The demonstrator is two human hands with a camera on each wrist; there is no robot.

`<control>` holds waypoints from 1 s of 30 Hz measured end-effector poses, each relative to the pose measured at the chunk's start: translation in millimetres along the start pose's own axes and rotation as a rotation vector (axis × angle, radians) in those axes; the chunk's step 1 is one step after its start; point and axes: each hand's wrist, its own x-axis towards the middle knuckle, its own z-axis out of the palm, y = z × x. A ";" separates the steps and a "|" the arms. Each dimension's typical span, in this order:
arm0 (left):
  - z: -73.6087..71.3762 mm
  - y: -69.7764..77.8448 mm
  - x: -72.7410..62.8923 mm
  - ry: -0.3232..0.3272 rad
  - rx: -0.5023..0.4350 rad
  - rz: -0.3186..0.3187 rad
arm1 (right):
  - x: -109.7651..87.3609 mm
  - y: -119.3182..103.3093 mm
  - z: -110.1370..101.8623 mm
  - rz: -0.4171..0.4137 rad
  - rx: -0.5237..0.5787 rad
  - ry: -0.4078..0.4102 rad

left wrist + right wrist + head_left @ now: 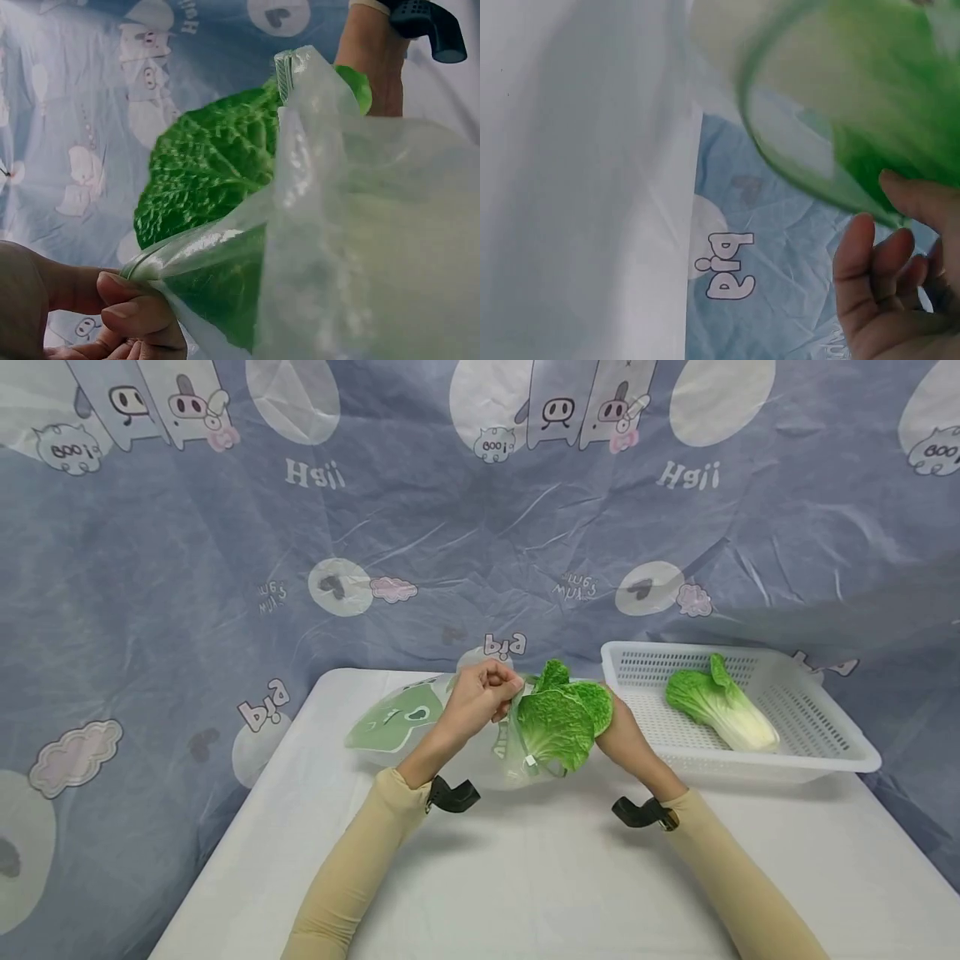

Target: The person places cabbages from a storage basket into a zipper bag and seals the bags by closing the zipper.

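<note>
A clear zip bag [517,772] with a green printed panel lies on its side, its mouth facing right. Crinkled green leaves of a napa cabbage [555,731] stick out of the mouth, while the pale stem end shows through the plastic. My left hand [480,697] pinches the mouth's edge between thumb and fingers, as the left wrist view shows. On the other side of the leaves, my right hand [618,727] is partly hidden in the head view. In the right wrist view its thumb and curled fingers [853,251] grip the bag's rim beside the leaves.
A white perforated basket [825,764] stands at the right of the white table [540,877], with another napa cabbage [738,718] lying inside it. Behind the table hangs a blue printed cloth [450,527]. Each wrist carries a black camera mount [453,795].
</note>
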 end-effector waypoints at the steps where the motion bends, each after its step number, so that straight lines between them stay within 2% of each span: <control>1: 0.0 -0.3 -0.1 -0.007 0.003 -0.003 | 1.2 -0.3 -0.9 -0.019 0.020 -0.004; 4: -0.7 -0.2 -0.5 -0.028 0.013 -0.016 | 3.3 -8.0 -6.6 -0.057 0.085 -0.073; 8: -3.2 1.5 -0.1 -0.055 0.006 -0.038 | 5.7 -0.9 -10.4 0.007 0.130 -0.193; 11: -5.6 2.3 0.3 -0.075 -0.025 -0.043 | 6.9 14.0 -7.1 0.037 0.174 -0.223; 15: -7.6 1.6 1.6 -0.084 -0.062 -0.048 | 5.6 18.0 -4.4 0.055 0.206 -0.230; 19: -10.4 1.9 3.6 -0.057 -0.091 -0.053 | 4.6 17.6 -7.7 0.114 0.289 -0.230; 26: -15.7 4.2 5.8 0.003 -0.135 -0.029 | 3.5 -1.7 -15.0 0.197 0.589 -0.209; 30: -16.6 2.1 7.3 0.015 -0.099 -0.022 | 2.6 -15.8 -14.1 0.235 0.618 -0.153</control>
